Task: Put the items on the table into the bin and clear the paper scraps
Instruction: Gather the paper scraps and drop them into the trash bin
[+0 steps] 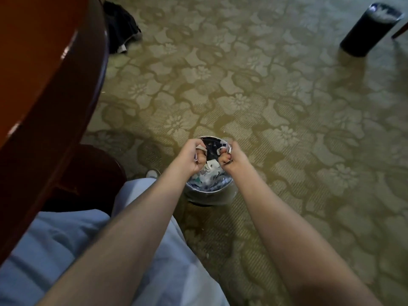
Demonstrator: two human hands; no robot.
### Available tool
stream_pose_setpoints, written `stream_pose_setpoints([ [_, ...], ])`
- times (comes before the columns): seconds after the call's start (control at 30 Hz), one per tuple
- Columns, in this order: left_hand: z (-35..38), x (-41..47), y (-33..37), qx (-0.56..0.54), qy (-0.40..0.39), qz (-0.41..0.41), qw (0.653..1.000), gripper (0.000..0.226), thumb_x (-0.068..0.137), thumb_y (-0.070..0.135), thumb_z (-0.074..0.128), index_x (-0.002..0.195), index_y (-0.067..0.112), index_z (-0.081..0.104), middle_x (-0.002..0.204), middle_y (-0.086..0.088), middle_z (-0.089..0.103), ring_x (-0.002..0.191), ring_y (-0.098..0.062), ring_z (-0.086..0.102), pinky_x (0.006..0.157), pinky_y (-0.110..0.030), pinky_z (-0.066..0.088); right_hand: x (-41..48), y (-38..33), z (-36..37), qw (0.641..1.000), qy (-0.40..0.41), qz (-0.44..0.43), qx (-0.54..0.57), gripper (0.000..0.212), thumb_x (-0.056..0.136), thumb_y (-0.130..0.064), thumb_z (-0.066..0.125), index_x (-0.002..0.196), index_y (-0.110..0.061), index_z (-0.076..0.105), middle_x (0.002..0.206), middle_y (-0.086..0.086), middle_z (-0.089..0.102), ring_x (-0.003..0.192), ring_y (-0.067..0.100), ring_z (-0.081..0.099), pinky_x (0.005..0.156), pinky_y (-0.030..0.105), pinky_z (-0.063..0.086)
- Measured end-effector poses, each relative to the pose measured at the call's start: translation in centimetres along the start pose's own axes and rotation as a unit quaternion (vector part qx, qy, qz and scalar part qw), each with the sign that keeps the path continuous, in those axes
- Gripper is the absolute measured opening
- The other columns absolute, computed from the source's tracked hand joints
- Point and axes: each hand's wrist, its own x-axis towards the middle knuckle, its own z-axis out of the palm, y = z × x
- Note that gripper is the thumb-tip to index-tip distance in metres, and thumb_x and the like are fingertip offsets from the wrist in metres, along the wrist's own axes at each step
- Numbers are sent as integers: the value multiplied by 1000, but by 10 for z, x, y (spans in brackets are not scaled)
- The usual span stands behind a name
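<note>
A small round bin (pixel 209 195) with a shiny metal wall stands on the carpet in front of me, holding white and blue paper scraps (pixel 207 173). Both of my hands are over its opening. My left hand (pixel 194 154) grips a bunch of paper scraps, with white edges sticking out past the fingers. My right hand (pixel 230 154) grips another bunch of scraps in the same way. The two fists are a little apart, and more scraps show in the bin between them.
The dark wooden table (pixel 55 74) curves along the left, its base (pixel 92 173) beside my knee. A tall dark bin (pixel 368 29) stands at the far right. A dark bag (pixel 120 27) lies on the floral carpet (pixel 287 107) at the top left.
</note>
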Motion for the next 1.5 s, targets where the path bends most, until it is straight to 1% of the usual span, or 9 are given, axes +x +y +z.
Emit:
stream_pose_setpoints([
  [0.23, -13, 38, -10, 49, 20, -43, 998, 42, 86, -1, 38, 53, 18, 21, 29, 7, 25, 20, -4, 19, 25, -10, 14, 32, 21, -13, 995, 95, 23, -37, 32, 95, -16, 42, 64, -10, 41, 59, 3, 41, 18, 6, 30, 26, 9, 24],
  [0.43, -21, 59, -21, 47, 36, -71, 996, 40, 94, 7, 40, 55, 13, 34, 28, 7, 33, 19, -1, 24, 24, -8, 18, 37, 28, -13, 993, 101, 55, 6, 30, 95, -12, 41, 66, -8, 42, 42, 5, 50, 28, 13, 47, 26, 10, 31],
  [0.57, -23, 72, -30, 38, 81, -71, 993, 29, 94, 13, 47, 65, 12, 45, 58, 0, 41, 20, -1, 28, 25, -10, 23, 49, 33, -18, 987, 101, 67, 102, 23, 93, -6, 43, 70, -5, 45, 38, 8, 48, 22, 7, 40, 27, 12, 32],
  [0.7, -20, 83, -31, 21, 95, -75, 992, 28, 93, 14, 49, 67, 12, 44, 66, 1, 38, 25, -2, 31, 25, -10, 24, 52, 32, -18, 980, 140, 59, 125, 10, 93, -6, 48, 83, -2, 49, 82, 18, 43, 59, 18, 48, 35, 17, 46],
  [0.83, -18, 88, -31, 35, 98, -95, 990, 13, 91, 17, 54, 82, 7, 53, 79, -6, 47, 58, -10, 43, 31, -10, 34, 51, 33, -16, 982, 150, 60, 95, 16, 94, -11, 48, 109, -4, 49, 121, 21, 46, 109, 31, 50, 77, 30, 51],
  [1.1, -20, 83, -31, 16, 86, -97, 991, 21, 94, 24, 48, 90, 4, 53, 97, -16, 52, 95, -27, 51, 85, -34, 46, 52, 36, -26, 985, 154, 69, 45, 36, 96, -18, 46, 128, -1, 46, 129, 19, 48, 120, 34, 48, 87, 38, 46],
  [1.2, -21, 85, -28, -20, 84, -100, 991, 33, 94, 29, 44, 113, 3, 51, 113, -17, 51, 106, -31, 47, 87, -43, 43, 51, 33, -28, 984, 150, 75, 52, 39, 97, -20, 43, 132, -2, 45, 135, 18, 45, 124, 34, 45, 95, 40, 44],
  [1.3, -19, 81, -26, -19, 80, -100, 992, 35, 98, 29, 37, 108, 0, 53, 96, -16, 51, 109, -34, 45, 98, -46, 39, 45, 31, -25, 987, 127, 79, 51, 43, 100, -22, 35, 138, -3, 39, 142, 21, 40, 131, 35, 39, 106, 42, 35],
  [1.5, -19, 70, -21, 18, 73, -101, 992, 54, 98, 34, 34, 141, 1, 33, 146, -22, 33, 134, -41, 33, 108, -54, 26, 33, 28, -22, 987, 146, 58, 34, 50, 101, -22, 34, 146, -3, 24, 150, 24, 25, 139, 36, 27, 116, 43, 23],
])
